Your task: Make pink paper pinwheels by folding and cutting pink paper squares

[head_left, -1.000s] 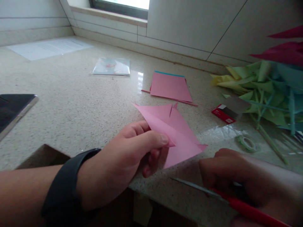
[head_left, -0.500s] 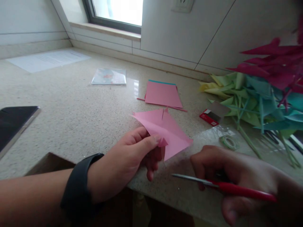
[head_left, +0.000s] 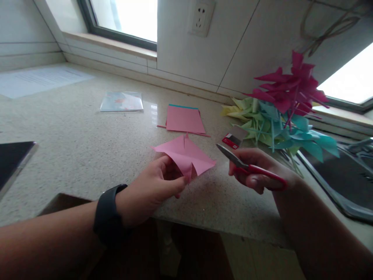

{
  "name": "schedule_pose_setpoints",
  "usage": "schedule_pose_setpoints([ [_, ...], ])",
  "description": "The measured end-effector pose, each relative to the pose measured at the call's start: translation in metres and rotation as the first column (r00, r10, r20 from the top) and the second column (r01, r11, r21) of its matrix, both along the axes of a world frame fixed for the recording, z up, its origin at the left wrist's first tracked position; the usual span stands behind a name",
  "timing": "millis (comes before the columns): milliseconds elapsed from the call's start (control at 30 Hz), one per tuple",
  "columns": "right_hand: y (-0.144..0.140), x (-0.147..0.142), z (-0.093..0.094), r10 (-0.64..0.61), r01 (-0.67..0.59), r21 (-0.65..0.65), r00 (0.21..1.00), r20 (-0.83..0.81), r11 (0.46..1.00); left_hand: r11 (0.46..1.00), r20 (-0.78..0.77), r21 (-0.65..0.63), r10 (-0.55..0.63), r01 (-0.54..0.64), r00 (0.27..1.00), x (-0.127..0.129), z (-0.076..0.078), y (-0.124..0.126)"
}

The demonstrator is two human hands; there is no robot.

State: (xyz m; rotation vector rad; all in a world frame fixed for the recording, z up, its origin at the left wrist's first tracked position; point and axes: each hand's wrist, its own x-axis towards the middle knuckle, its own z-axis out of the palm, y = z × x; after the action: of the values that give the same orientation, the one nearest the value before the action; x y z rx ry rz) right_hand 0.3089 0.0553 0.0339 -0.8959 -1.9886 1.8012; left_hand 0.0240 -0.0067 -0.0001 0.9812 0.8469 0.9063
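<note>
My left hand (head_left: 154,186), with a black band on its wrist, pinches the near corner of a pink paper square (head_left: 186,153) that has a short cut in its far corner. The sheet hovers just above the speckled stone counter (head_left: 75,144). My right hand (head_left: 258,171) grips red-handled scissors (head_left: 247,165) to the right of the paper. Their blades are closed and point up and left toward the sheet, a short gap away from its edge.
A stack of pink sheets (head_left: 184,119) lies behind the paper. Paper pinwheels in green, teal and magenta (head_left: 279,112) are heaped at the right beside a small red box (head_left: 231,140). A sink (head_left: 346,179) is far right, a dark tablet (head_left: 13,159) at left.
My right hand has lifted the scissors from low near the counter edge up to beside the paper. The view has swung right and up. My left hand keeps its pinch on the sheet.
</note>
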Motion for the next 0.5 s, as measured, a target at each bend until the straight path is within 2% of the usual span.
schedule_pose_setpoints([
  [67, -0.001, -0.001, 0.000, -0.162, 0.150, 0.149, 0.984, 0.068, 0.977, 1.000, 0.009, 0.014, -0.008, 0.008, 1.000, 0.000, -0.001, 0.000],
  [100, -0.002, -0.001, -0.001, -0.262, 0.226, 0.251, 0.957, 0.122, 0.941, 1.000, 0.012, 0.020, -0.012, 0.012, 1.000, 0.000, -0.001, 0.000],
  [133, -0.002, -0.002, -0.003, -0.380, 0.302, 0.369, 0.911, 0.162, 0.879, 1.000, 0.011, 0.024, -0.013, 0.013, 1.000, -0.001, -0.001, -0.001],
  [167, -0.002, -0.002, -0.006, -0.499, 0.359, 0.512, 0.851, 0.164, 0.780, 1.000, 0.005, 0.026, -0.014, 0.014, 1.000, -0.001, -0.001, -0.001],
  [200, -0.001, -0.002, -0.009, -0.579, 0.356, 0.636, 0.795, 0.178, 0.685, 1.000, -0.006, 0.025, -0.014, 0.014, 1.000, -0.001, -0.001, -0.001],
  [267, -0.001, 0.002, -0.016, -0.661, 0.332, 0.750, 0.728, 0.181, 0.571, 0.999, -0.027, 0.033, -0.018, 0.019, 0.999, -0.002, 0.000, -0.001],
  [333, 0.000, 0.007, -0.022, -0.734, 0.361, 0.801, 0.665, 0.136, 0.476, 0.998, -0.034, 0.048, -0.037, 0.039, 0.999, -0.003, 0.000, -0.001],
  [367, -0.001, 0.010, -0.025, -0.767, 0.365, 0.821, 0.629, 0.130, 0.439, 0.998, -0.031, 0.050, -0.048, 0.049, 0.998, -0.004, 0.001, -0.001],
  [400, -0.001, 0.013, -0.027, -0.788, 0.349, 0.835, 0.597, 0.151, 0.425, 0.997, -0.027, 0.048, -0.057, 0.058, 0.998, -0.004, 0.001, -0.001],
  [500, -0.007, 0.019, -0.034, -0.786, 0.291, 0.855, 0.587, 0.195, 0.430, 0.996, -0.022, 0.033, -0.081, 0.081, 0.996, -0.006, 0.006, -0.003],
])
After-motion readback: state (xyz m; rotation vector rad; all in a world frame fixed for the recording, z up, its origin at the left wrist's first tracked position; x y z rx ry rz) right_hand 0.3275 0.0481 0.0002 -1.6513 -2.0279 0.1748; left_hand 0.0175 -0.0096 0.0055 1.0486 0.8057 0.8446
